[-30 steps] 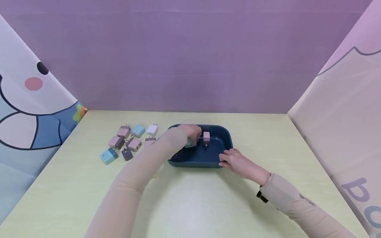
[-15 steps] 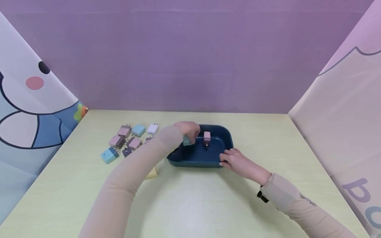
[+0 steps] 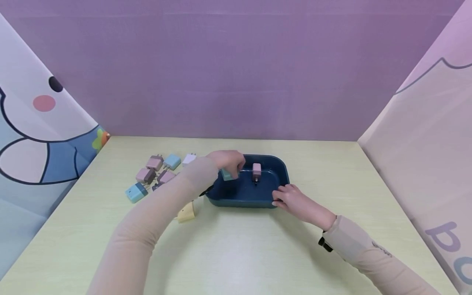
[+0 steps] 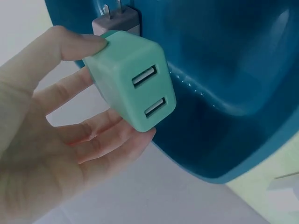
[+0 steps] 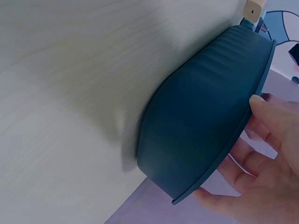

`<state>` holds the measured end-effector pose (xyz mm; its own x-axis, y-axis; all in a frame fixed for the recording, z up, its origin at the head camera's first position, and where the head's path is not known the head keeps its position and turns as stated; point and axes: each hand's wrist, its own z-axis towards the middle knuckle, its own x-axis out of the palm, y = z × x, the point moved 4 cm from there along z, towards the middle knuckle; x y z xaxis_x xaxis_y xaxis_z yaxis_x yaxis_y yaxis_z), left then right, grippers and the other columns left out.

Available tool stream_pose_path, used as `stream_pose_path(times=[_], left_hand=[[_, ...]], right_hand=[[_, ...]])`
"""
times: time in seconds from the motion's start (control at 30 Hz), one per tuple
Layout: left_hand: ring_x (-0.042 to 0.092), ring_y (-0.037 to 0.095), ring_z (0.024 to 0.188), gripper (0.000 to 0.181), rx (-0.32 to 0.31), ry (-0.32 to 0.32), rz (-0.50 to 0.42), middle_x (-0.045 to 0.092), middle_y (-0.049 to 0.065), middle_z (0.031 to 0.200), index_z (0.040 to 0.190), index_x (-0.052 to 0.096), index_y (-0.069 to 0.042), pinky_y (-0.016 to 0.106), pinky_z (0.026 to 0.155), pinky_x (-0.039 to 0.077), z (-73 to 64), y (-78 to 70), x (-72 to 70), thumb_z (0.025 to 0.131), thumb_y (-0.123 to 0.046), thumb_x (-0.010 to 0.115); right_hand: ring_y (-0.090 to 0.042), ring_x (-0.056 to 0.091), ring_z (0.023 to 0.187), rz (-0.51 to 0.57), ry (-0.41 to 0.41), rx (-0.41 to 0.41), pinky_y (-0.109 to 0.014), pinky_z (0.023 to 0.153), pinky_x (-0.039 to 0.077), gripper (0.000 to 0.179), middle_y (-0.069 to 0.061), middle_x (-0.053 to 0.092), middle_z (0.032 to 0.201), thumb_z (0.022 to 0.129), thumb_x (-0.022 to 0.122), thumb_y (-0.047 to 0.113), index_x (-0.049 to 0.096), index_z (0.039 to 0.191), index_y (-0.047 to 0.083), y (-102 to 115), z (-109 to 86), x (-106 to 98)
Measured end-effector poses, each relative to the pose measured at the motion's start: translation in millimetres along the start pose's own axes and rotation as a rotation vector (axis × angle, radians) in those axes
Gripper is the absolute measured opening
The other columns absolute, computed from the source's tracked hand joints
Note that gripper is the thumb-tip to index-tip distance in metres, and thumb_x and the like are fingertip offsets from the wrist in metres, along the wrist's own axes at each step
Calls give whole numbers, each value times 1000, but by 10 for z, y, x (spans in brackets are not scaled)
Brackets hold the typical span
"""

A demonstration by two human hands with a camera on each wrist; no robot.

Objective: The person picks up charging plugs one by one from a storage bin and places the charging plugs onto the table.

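Note:
My left hand (image 3: 229, 160) pinches a mint-green USB wall charger (image 4: 133, 81) between thumb and fingers, over the left part of a dark blue tray (image 3: 245, 203). Two USB slots on the charger face the left wrist camera. Inside the tray lies a pink charger (image 3: 256, 170) with its prongs showing. At the tray's front right corner, my right hand (image 3: 298, 201) grips the rim, thumb on the outer side and fingers over the edge, as the right wrist view (image 5: 254, 163) shows.
Several chargers lie on the table left of the tray, among them a light blue one (image 3: 136, 192), a pink one (image 3: 154, 162) and a white one (image 3: 189, 159). A yellow charger (image 3: 186, 213) sits near the left forearm, which covers others. A purple backdrop (image 3: 236, 73) stands behind.
My left hand has drawn up and to the left with the green charger. The yellow charger has come out from behind the sleeve. My right hand stays on the rim.

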<state>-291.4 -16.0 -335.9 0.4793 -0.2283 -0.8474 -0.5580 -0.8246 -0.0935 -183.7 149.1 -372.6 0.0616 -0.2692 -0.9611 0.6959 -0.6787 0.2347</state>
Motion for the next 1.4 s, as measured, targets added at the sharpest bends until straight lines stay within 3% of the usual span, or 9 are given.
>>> stream_pose_path(times=[0.37, 0.6, 0.97, 1.4], left_hand=[[49, 16, 84, 27, 65, -16, -33, 55, 0, 101, 104, 57, -10, 29, 73, 44, -27, 84, 88, 80, -19, 64], [50, 13, 82, 26, 63, -73, -61, 55, -1, 105, 104, 56, -12, 28, 73, 44, -201, 89, 102, 80, -18, 64], [50, 15, 73, 32, 55, -106, -104, 54, 1, 97, 109, 55, -10, 27, 67, 44, -321, 164, 154, 79, -16, 65], [48, 17, 80, 28, 70, -186, -174, 49, 7, 112, 105, 55, -14, 31, 69, 42, -527, 284, 185, 79, -16, 64]], right_hand=[[-10, 36, 63, 3, 5, 2, -28, 64, 30, 13, 8, 40, 66, 82, 62, 14, 51, 74, 13, -18, 0, 17], [-10, 36, 63, -1, 1, 0, -27, 64, 29, 14, 9, 39, 66, 82, 62, 15, 51, 73, 14, -26, 1, 22], [-11, 36, 64, 8, 21, 14, -28, 64, 30, 13, 9, 39, 66, 82, 61, 15, 51, 74, 14, -18, 1, 17], [-10, 35, 63, -1, -9, -4, -27, 63, 30, 15, 9, 38, 65, 81, 63, 14, 50, 72, 14, -24, 1, 12]])
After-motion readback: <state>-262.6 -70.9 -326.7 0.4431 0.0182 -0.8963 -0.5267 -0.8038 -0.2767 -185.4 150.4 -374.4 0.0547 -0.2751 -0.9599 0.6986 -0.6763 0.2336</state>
